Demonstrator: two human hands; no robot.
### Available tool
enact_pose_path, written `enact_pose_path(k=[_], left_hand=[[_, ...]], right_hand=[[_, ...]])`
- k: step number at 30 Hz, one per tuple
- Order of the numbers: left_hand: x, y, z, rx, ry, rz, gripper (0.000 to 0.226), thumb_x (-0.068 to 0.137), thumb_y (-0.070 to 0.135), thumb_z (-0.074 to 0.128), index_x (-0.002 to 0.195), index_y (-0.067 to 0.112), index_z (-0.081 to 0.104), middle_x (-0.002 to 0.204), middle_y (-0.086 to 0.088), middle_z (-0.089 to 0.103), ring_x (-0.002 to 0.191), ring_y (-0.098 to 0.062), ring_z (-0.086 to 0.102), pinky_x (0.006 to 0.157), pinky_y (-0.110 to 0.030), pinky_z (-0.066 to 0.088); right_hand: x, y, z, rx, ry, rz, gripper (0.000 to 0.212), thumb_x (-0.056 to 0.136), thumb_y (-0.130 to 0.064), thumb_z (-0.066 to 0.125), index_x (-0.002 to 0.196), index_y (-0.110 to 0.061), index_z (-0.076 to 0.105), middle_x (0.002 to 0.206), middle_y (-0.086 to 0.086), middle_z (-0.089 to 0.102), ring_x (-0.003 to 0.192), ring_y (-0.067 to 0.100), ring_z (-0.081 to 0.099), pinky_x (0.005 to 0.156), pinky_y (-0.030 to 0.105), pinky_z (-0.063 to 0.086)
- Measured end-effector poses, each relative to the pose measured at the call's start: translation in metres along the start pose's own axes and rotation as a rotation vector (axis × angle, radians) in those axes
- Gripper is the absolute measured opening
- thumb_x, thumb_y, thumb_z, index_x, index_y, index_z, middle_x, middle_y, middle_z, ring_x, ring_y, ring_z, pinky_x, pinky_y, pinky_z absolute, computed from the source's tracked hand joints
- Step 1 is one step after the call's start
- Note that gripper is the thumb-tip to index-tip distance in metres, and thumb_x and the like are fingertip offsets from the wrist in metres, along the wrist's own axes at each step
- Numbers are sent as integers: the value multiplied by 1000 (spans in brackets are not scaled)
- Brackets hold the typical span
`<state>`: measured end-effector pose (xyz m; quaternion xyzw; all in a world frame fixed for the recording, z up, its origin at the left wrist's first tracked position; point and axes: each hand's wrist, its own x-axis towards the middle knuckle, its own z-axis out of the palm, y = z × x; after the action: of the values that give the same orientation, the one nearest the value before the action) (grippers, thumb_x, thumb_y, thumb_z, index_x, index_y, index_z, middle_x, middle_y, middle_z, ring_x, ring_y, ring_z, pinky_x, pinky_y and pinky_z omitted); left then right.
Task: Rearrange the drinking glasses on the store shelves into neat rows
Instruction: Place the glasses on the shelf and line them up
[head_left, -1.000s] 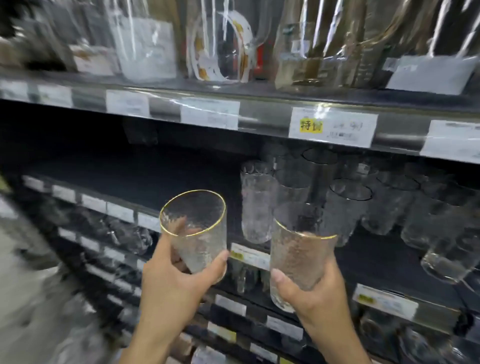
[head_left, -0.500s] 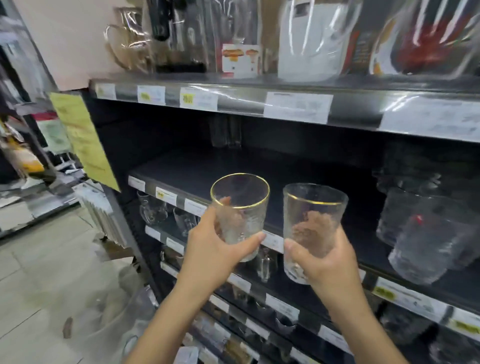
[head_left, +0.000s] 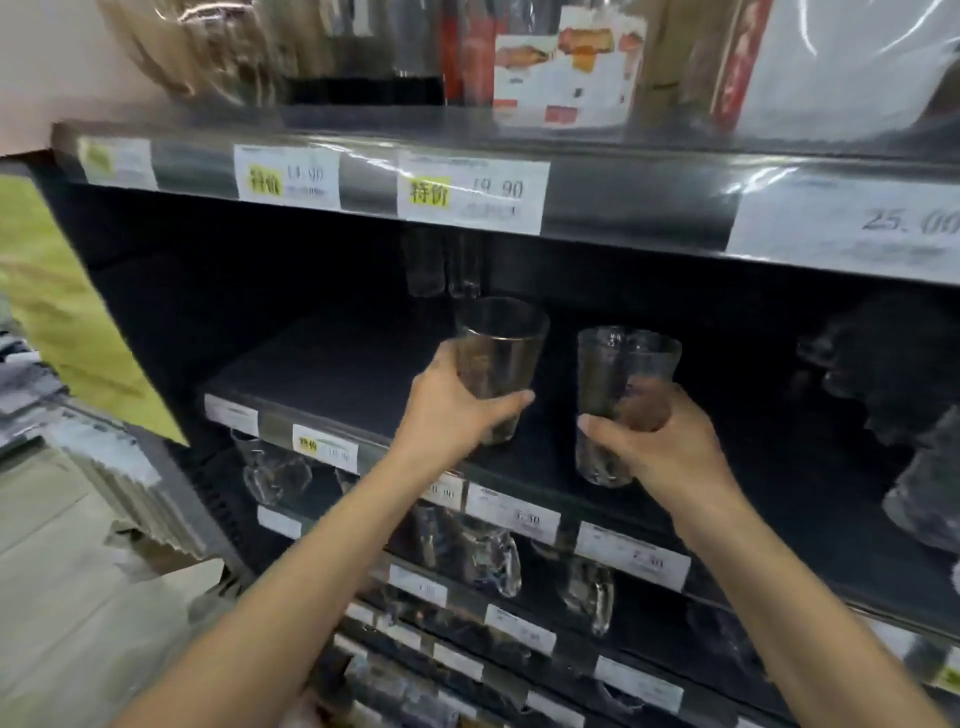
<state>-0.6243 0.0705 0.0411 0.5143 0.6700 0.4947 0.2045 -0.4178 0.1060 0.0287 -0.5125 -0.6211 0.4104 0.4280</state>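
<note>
My left hand grips a clear textured drinking glass with a thin gold rim, held upright over the dark middle shelf. My right hand grips a second, similar glass beside it, a little lower and nearer the shelf's front edge. Both glasses are inside the shelf opening, apart from each other. More clear glasses crowd the shelf's right end, blurred. Two tall glasses stand at the back of the shelf.
The upper shelf with price labels hangs close above the glasses and carries wrapped boxes and jugs. Lower shelves hold glass mugs and other glassware. The shelf unit's left end and a floor aisle lie to the left.
Both hands have carried their glasses to the left end of the shelf and pushed them forward, in over the dark shelf. My view has swung left and closer.
</note>
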Motion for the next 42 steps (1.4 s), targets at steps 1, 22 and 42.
enact_pose_path(k=[1,22,42], left_hand=[[12,-6,1,0,0,13,62,65,41,88,113,30,51,102,15,65,98,-5,64,79,-17,49],[168,-92,1,-78,-292,147,82,64,41,88,129,18,45,114,14,61,106,-4,62,95,-25,52],[272,-138,24,-33,-276,220,53,77,52,75,115,16,68,106,3,72,97,-10,67,90,-36,56]], right_hand=[[9,1,6,-9,1,7,45,71,-37,86,106,-33,59,98,-16,66,92,3,63,81,31,51],[115,-4,93,-83,109,19,63,72,-28,87,121,-19,48,94,-17,61,70,-8,59,51,4,43],[196,15,158,-59,347,13,68,77,-36,83,131,-17,47,113,-7,62,105,9,61,95,25,50]])
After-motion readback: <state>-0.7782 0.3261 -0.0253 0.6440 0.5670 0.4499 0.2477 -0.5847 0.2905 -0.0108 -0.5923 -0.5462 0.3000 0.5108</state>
